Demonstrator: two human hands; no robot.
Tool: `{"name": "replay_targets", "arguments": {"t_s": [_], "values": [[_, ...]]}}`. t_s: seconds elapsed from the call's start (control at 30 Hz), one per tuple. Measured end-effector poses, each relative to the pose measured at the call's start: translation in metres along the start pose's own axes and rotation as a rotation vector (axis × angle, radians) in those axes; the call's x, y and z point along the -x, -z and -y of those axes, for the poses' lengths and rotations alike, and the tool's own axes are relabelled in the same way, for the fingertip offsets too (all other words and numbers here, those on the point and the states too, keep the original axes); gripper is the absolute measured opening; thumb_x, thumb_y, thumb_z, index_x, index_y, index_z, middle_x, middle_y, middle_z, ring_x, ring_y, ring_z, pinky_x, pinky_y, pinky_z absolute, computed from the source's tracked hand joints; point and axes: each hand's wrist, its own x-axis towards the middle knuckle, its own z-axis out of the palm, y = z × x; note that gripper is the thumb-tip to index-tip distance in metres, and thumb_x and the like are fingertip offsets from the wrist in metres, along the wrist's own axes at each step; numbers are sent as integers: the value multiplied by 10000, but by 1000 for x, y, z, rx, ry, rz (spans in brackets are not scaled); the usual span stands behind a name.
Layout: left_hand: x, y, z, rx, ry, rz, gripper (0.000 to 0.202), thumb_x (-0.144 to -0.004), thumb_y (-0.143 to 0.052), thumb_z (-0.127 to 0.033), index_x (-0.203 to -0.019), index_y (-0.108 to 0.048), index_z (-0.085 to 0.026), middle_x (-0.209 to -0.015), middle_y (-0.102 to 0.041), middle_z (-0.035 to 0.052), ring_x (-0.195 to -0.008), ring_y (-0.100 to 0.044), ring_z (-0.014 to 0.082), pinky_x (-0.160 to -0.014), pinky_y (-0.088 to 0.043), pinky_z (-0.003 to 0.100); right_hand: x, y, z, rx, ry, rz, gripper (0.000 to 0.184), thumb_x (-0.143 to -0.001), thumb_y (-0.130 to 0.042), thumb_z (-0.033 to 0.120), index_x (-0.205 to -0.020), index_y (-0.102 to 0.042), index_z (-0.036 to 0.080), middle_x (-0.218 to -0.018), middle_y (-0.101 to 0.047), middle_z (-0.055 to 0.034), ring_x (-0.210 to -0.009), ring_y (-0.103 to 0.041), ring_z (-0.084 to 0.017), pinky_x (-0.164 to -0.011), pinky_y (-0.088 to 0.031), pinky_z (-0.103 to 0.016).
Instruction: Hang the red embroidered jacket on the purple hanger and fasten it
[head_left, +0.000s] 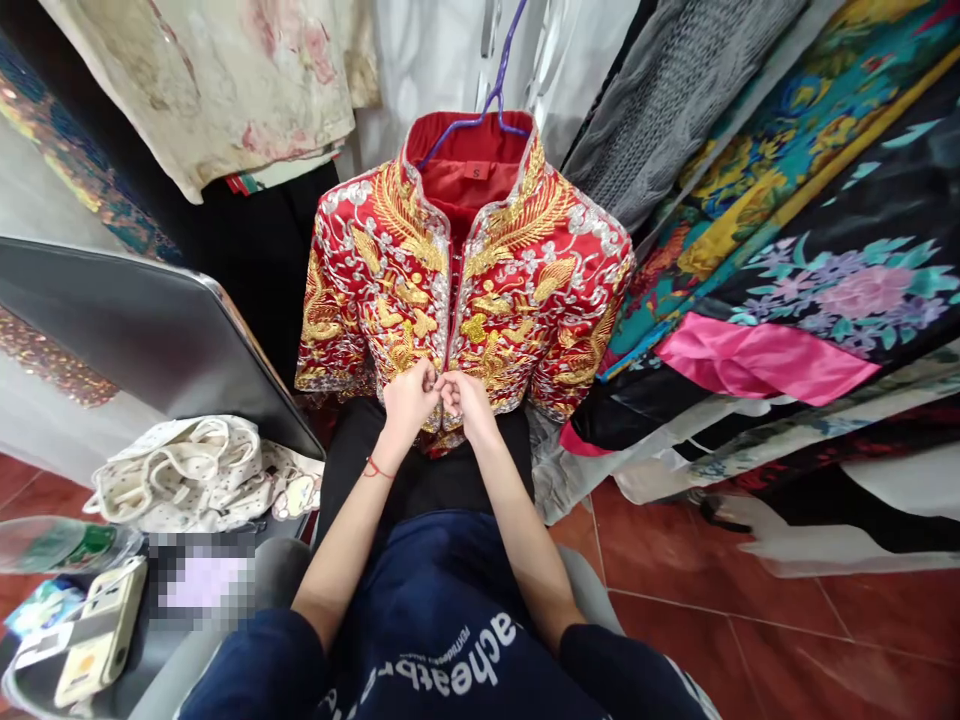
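Note:
A red jacket [551,265] with gold and silver embroidery hangs in front of me on a purple hanger [495,95]. Its stand collar is open at the top, and small fasteners run down the front opening. My left hand [411,395] is closed, with its fingertips pinching the jacket's front edge low on the opening. Right beside it, my right hand [463,398] pinches the opposite edge, fingers curled. The two hands nearly touch. Whatever fastener lies between the fingertips is hidden.
To the right hang a grey knit [679,95] and embroidered dark garments [862,270]. At left stand a dark chair back [142,330], a dotted cloth bag [184,475], a plastic bottle [71,545] and a pale power strip [101,630]. Red tiles [690,570] cover the floor.

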Motion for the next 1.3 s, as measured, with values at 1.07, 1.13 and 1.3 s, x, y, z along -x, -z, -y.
{"name": "replay_targets", "arguments": {"t_s": [1.07, 1.13, 1.3], "values": [[-24, -45, 7, 111, 46, 188, 176, -877, -484, -191, -907, -658, -190, -769, -731, 94, -691, -686, 232, -632, -434, 289, -23, -72, 107, -69, 486, -75, 278, -937, -549, 416, -784, -629, 198, -543, -478, 75, -374, -351, -28, -362, -243, -182], [-33, -39, 7, 96, 16, 208, 169, -877, -498, -182, -918, -662, -180, -785, -733, 105, -717, -700, 248, -636, -437, 297, -26, -69, 107, -53, 477, -55, 285, -940, -550, 422, -787, -627, 196, -545, -486, 73, -376, -349, -29, -369, -247, -183], [-57, 14, -3, 20, -181, 262, 91, -872, -581, -222, -930, -644, -191, -774, -713, 56, -717, -706, 227, -617, -452, 273, -31, -55, 105, 44, 474, 20, 298, -960, -524, 438, -826, -631, 194, -538, -493, 72, -384, -357, -40, -394, -277, -194]]}}
